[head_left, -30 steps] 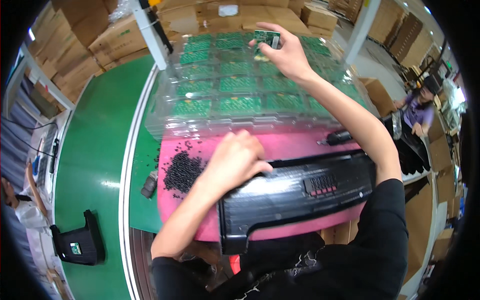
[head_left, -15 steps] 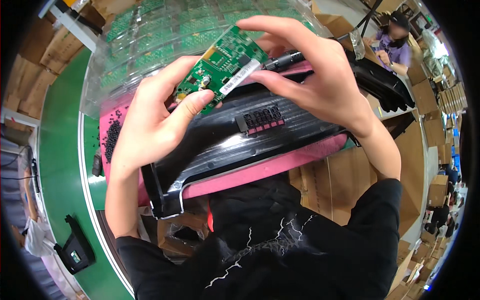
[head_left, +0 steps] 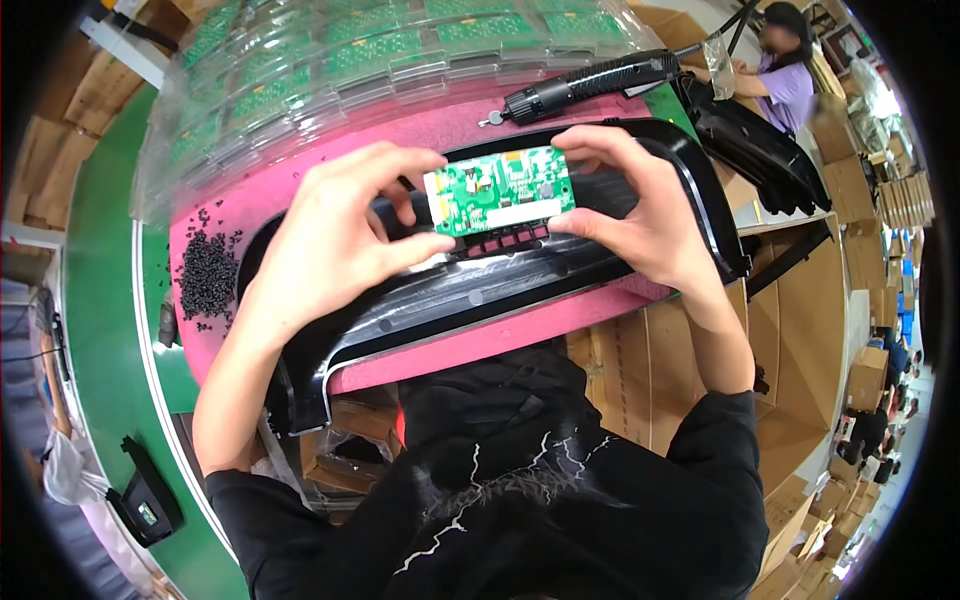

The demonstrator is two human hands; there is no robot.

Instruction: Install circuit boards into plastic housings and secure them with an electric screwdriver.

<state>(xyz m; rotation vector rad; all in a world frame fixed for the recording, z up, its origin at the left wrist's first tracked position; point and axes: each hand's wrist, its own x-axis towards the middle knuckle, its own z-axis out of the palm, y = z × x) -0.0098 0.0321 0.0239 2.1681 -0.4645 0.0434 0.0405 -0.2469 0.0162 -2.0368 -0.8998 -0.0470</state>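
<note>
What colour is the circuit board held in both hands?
Green, with a white strip; the circuit board shows best in the head view.

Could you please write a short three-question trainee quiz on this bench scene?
1. True or false: both hands hold the green board.
2. What lies under the black housing? A) a pink mat B) a steel tray C) bare wood
3. What sits in a heap at the mat's left end?

Key
1. True: the left hand and the right hand pinch its two ends.
2. A: the pink mat.
3. Small black screws. The screwdriver lies on the far side, beside the clear trays.
</note>
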